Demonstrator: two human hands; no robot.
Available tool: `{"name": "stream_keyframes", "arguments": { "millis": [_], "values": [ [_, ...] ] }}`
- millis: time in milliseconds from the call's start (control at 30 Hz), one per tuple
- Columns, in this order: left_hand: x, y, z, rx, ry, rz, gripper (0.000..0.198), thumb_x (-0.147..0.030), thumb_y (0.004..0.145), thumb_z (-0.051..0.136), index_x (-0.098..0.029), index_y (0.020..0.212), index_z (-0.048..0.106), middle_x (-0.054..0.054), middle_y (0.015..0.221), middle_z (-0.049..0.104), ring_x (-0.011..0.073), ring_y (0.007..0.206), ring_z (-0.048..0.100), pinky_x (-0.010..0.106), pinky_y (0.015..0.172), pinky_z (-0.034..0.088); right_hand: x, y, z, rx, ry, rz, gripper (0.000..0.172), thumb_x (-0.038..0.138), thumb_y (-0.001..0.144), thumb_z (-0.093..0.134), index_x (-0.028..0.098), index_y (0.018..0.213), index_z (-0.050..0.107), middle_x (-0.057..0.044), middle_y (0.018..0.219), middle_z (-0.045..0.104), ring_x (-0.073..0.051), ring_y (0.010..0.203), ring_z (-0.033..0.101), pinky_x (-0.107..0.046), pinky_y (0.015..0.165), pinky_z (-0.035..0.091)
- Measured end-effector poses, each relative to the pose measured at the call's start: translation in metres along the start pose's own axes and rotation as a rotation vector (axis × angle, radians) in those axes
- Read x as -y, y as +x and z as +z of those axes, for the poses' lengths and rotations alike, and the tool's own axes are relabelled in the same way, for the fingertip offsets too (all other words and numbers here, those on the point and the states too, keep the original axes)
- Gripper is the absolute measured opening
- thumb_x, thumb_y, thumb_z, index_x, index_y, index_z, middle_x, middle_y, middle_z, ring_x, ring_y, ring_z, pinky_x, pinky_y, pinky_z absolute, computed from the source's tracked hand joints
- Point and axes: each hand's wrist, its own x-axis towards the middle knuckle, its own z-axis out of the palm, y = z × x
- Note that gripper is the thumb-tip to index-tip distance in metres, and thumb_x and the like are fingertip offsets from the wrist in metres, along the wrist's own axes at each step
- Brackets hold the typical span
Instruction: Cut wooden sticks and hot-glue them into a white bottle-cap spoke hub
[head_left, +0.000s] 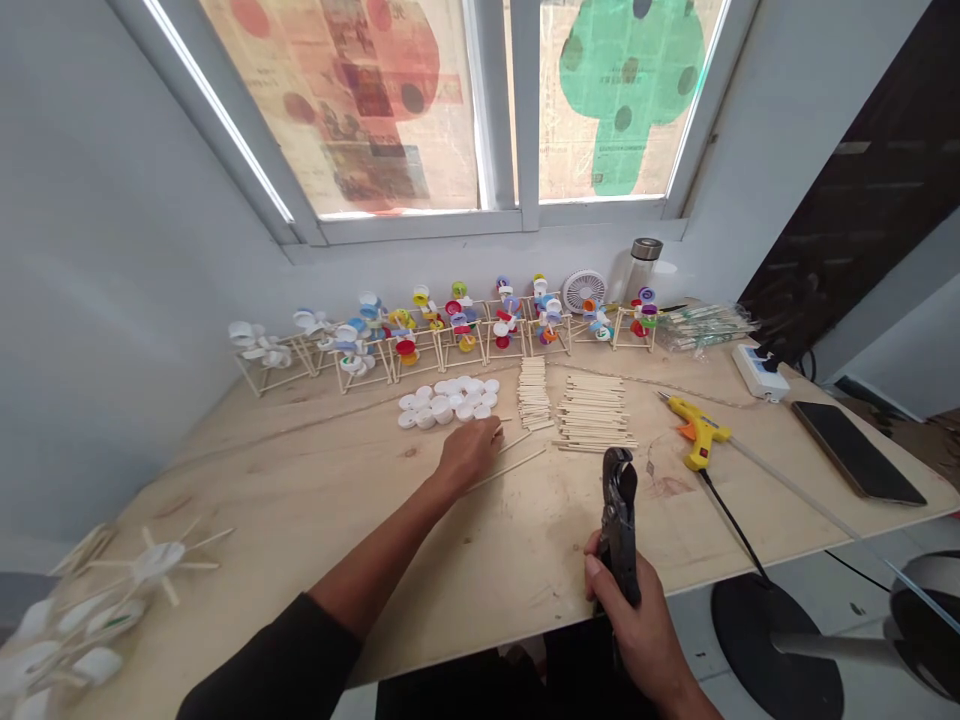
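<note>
My left hand [469, 452] reaches across the plywood table [300, 480], fingers closed on a thin wooden stick [517, 465] just below a cluster of white bottle caps [448, 399]. My right hand [637, 620] is near the table's front edge, wrapped round the handles of black cutting pliers [619, 520] held upright with the jaws up. Two piles of cut wooden sticks [592, 412] lie beyond the pliers.
A row of stick-and-cap wheel models [450, 330] lines the back under the window. A yellow glue gun [699, 432], power strip [759, 372], phone [855, 450], small fan [583, 291] and a bottle [643, 262] sit at the right. Another white wheel model [150, 565] lies at the left.
</note>
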Motion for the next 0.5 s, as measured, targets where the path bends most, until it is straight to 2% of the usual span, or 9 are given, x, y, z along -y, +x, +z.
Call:
{"name": "stream_keyframes", "arguments": {
  "millis": [200, 400, 500],
  "values": [
    [0.010, -0.022, 0.006, 0.052, -0.011, 0.086, 0.017, -0.026, 0.086, 0.040, -0.021, 0.087, 0.056, 0.005, 0.096, 0.064, 0.0176, 0.086, 0.058, 0.025, 0.063, 0.037, 0.001, 0.000, 0.000, 0.000, -0.043, -0.034, 0.034, 0.047, 0.086, 0.048, 0.015, 0.089, 0.060, 0.001, 0.066, 0.054, -0.014, 0.062, 0.052, -0.023, 0.060, 0.043],
    [0.020, -0.023, -0.002, 0.078, 0.005, 0.168, 0.012, -0.022, 0.084, 0.044, -0.021, 0.082, 0.056, 0.004, 0.094, 0.064, 0.0165, 0.084, 0.059, 0.024, 0.064, 0.037, 0.001, -0.003, 0.002, -0.020, -0.059, -0.060, 0.032, 0.044, 0.086, 0.048, 0.015, 0.088, 0.060, 0.000, 0.067, 0.055, -0.014, 0.062, 0.052, -0.024, 0.059, 0.044],
    [0.021, -0.014, -0.008, 0.054, 0.021, 0.150, 0.017, -0.024, 0.088, 0.041, -0.021, 0.090, 0.057, 0.006, 0.099, 0.065, 0.0173, 0.089, 0.059, 0.025, 0.068, 0.039, 0.001, -0.002, 0.002, -0.021, -0.073, -0.062, 0.032, 0.044, 0.086, 0.048, 0.015, 0.089, 0.060, -0.001, 0.069, 0.056, -0.014, 0.063, 0.052, -0.024, 0.059, 0.043]
  ]
}}
